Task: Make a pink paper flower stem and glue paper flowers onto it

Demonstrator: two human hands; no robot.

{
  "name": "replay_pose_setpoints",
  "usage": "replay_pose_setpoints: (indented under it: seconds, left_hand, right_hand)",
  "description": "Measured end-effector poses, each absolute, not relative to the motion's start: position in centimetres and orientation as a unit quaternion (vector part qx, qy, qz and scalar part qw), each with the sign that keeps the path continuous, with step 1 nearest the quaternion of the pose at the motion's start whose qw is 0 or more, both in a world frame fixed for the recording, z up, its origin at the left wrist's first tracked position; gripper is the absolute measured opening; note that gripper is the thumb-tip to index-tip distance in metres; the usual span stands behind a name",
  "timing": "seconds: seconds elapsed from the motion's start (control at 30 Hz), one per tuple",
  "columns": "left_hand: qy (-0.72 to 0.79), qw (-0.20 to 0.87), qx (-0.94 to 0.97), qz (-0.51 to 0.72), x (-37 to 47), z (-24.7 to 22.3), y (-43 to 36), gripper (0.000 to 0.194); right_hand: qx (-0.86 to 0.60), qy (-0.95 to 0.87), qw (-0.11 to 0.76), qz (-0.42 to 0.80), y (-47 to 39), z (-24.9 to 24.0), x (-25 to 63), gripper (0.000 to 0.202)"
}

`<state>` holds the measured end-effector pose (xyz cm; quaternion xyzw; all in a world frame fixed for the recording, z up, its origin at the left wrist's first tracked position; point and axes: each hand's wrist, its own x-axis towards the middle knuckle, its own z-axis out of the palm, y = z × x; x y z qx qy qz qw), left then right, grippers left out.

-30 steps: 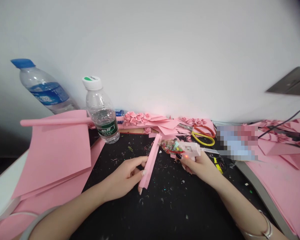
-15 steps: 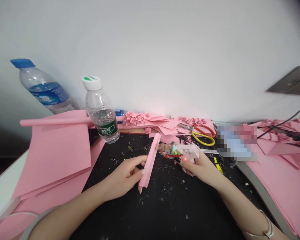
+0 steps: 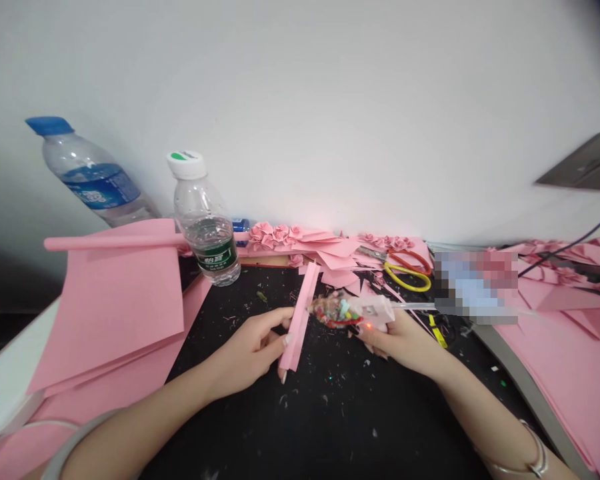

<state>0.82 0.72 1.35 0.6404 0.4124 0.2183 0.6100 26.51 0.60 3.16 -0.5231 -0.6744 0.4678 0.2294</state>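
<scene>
A folded strip of pink paper (image 3: 300, 320) stands out at a slant over the black table surface (image 3: 300, 427), its lower part pinched in my left hand (image 3: 260, 347). My right hand (image 3: 393, 337) is wrapped round the handle of a glue gun (image 3: 375, 309). Colourful bits cover the front of the gun, and a small red light glows near its handle. The gun's tip points left and lies at the strip's right edge; whether they touch is unclear. A clear glue stick (image 3: 415, 306) sticks out of the gun's back.
Two water bottles, one white-capped (image 3: 210, 233) and one blue-capped (image 3: 97, 180), stand at the left. Pink sheets (image 3: 115, 307) lie beside them. Paper roses (image 3: 275, 235) and scissors (image 3: 407, 273) lie along the wall. More pink sheets (image 3: 570, 360) and cables are right.
The glue gun has moved slightly left and down along the strip, with my right hand. The strip has shifted a little. My left hand holds it as before.
</scene>
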Motion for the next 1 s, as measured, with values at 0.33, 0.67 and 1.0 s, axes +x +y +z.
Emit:
replay_pose_setpoints:
  seconds: [0.33, 0.67, 1.0]
  left_hand:
    - [0.411, 0.625, 0.624, 0.227, 0.89, 1.52, 0.78, 0.036]
    - [0.421, 0.631, 0.61, 0.228, 0.86, 1.43, 0.73, 0.036]
    - [0.414, 0.637, 0.605, 0.237, 0.93, 1.61, 0.66, 0.034]
  right_hand:
    - [-0.488, -0.698, 0.219, 0.476, 0.46, 3.18, 26.39, 0.004]
    - [-0.455, -0.751, 0.201, 0.433, 0.44, 3.2, 26.22, 0.011]
    - [-0.488, -0.738, 0.224, 0.41, 0.25, 3.34, 25.97, 0.016]
